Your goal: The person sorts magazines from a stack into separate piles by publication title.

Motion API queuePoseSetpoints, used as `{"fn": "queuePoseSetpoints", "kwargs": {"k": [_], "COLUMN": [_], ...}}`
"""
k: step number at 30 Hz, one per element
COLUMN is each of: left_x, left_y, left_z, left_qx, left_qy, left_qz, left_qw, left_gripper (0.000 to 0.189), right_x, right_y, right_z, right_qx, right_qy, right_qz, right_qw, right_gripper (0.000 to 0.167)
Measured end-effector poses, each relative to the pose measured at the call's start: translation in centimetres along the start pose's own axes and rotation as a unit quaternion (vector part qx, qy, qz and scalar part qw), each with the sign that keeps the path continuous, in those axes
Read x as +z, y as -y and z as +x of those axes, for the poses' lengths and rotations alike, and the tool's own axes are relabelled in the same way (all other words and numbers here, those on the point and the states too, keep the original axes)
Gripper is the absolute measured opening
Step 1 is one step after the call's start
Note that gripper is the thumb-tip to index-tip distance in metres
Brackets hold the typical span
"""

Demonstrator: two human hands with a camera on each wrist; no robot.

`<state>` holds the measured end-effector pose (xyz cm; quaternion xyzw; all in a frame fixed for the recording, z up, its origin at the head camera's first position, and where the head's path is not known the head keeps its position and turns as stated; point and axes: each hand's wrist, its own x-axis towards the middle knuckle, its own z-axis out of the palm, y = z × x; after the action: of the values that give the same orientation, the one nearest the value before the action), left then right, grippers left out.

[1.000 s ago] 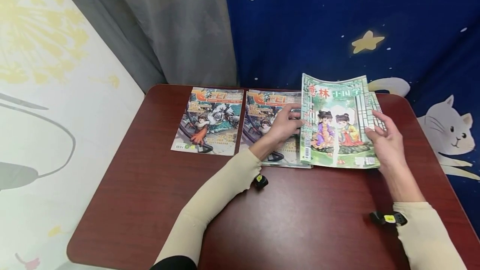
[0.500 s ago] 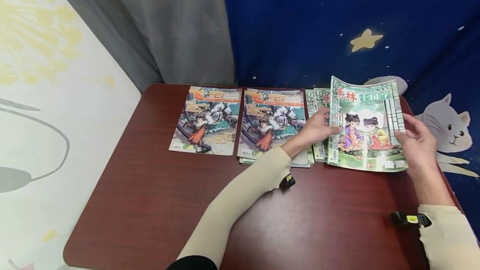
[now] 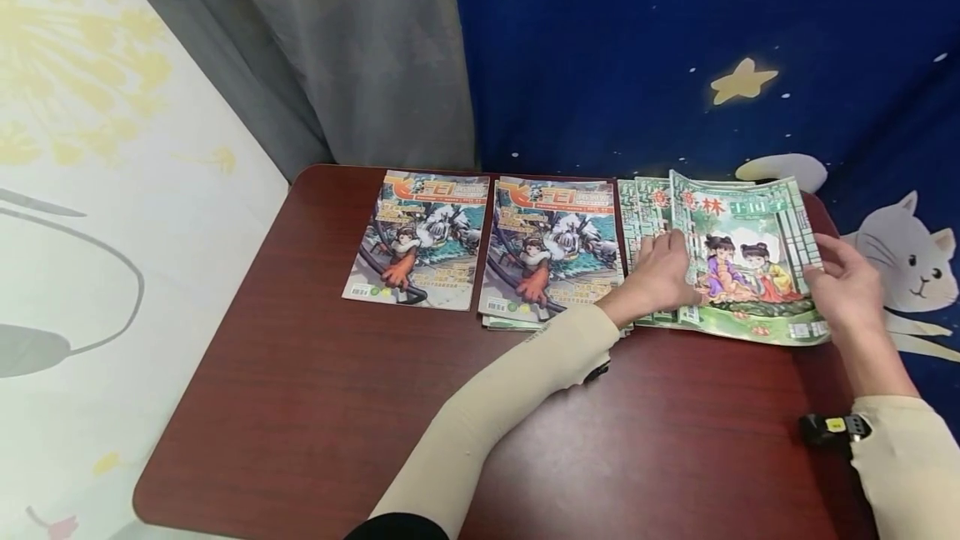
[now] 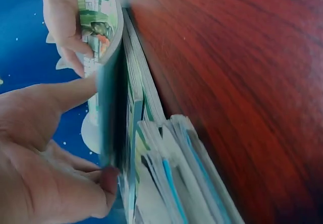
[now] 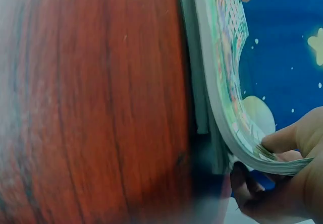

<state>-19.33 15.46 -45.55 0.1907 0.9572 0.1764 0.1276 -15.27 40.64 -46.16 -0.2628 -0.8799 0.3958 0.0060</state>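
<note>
Both hands hold a green magazine (image 3: pixel 757 269) with two cartoon children on its cover, at the right end of the table in the head view. My left hand (image 3: pixel 660 273) grips its left spine edge. The right hand (image 5: pixel 287 168) pinches the opposite edge, thumb on top and fingers beneath, and the magazine bows upward there. Under it and just to its left lie more green magazines (image 3: pixel 645 215), overlapping one another. In the left wrist view the spine (image 4: pixel 112 113) stands slightly apart from the magazines below.
Left of the green ones, a comic magazine (image 3: pixel 551 248) with an orange title tops a pile, with green edges showing below. Another copy (image 3: pixel 420 240) lies farther left. The reddish-brown table (image 3: pixel 300 407) backs onto a blue curtain (image 3: pixel 600 48) and a grey curtain (image 3: pixel 375 48).
Both hands have carried the green magazine rightward and lowered it onto the other green magazines, uncovering the comic pile and the green magazines beside it.
</note>
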Motion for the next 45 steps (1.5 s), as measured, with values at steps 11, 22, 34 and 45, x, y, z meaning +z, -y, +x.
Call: {"fn": "queuePoseSetpoints", "kwargs": {"k": [11,22,34,45], "left_x": [0.0,0.0,-0.3,-0.4], "left_y": [-0.2,-0.6,-1.1,-1.1], "left_z": [-0.2,-0.2,0.0,-0.1], "left_qx": [-0.014,-0.029,-0.046,-0.048], "left_qy": [0.044,0.059,0.083,0.078], "left_qz": [0.195,0.216,0.256,0.272], "left_qw": [0.9797,0.9742,0.9620,0.9579], "left_gripper": [0.126,0.123,0.121,0.115], "right_x": [0.1,-0.1,-0.3,-0.4], "right_y": [-1.6,-2.6,-2.2,-2.3], "right_z": [0.5,0.4,0.6,0.7], "right_qx": [-0.061,-0.086,-0.106,-0.100], "right_qy": [-0.008,-0.005,0.035,0.056], "right_qz": [-0.116,-0.168,-0.201,-0.203], "right_qw": [0.9913,0.9820,0.9731,0.9725], "right_gripper": [0.060,0.059,0.054,0.057]}}
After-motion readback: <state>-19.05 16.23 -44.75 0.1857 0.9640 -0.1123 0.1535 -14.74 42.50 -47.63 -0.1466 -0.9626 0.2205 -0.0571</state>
